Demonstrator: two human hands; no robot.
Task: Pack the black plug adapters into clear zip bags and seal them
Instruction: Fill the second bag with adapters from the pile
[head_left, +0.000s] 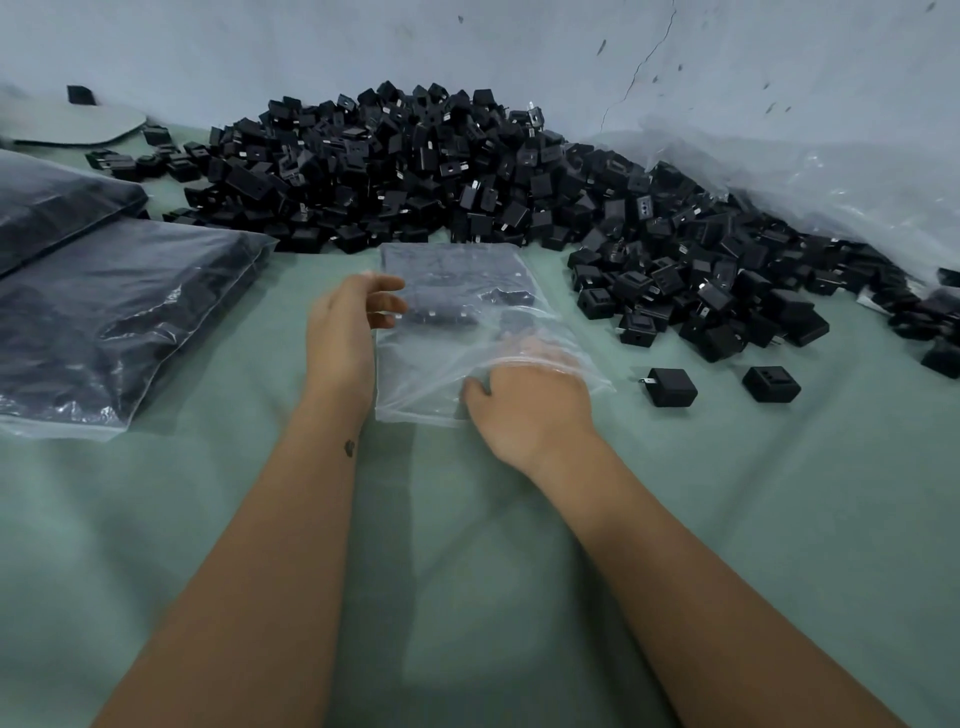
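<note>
The clear zip bag (457, 322) lies flat at the centre of the table (779, 519), its open mouth toward six o'clock and a few black adapters (511, 297) settled at its far end. The right hand (524, 410) is inside the mouth, fingers reaching forward under the film; whether they hold an adapter cannot be told through the plastic. The left hand (345, 319), at nine o'clock of the bag, has relaxed fingers resting on its edge, holding nothing.

To fill it well, the left hand should probably steady that edge and lift the upper film, so that the right can push pieces to the far end and lay them flat with prongs turned away from the plastic. The zip strip should stay free of adapters.

The big pile (415, 166) rises at twelve o'clock; two loose adapters (670, 387) sit at three o'clock. Filled bags (114, 322) lie at nine o'clock.

No brand, label or writing is legible anywhere.
</note>
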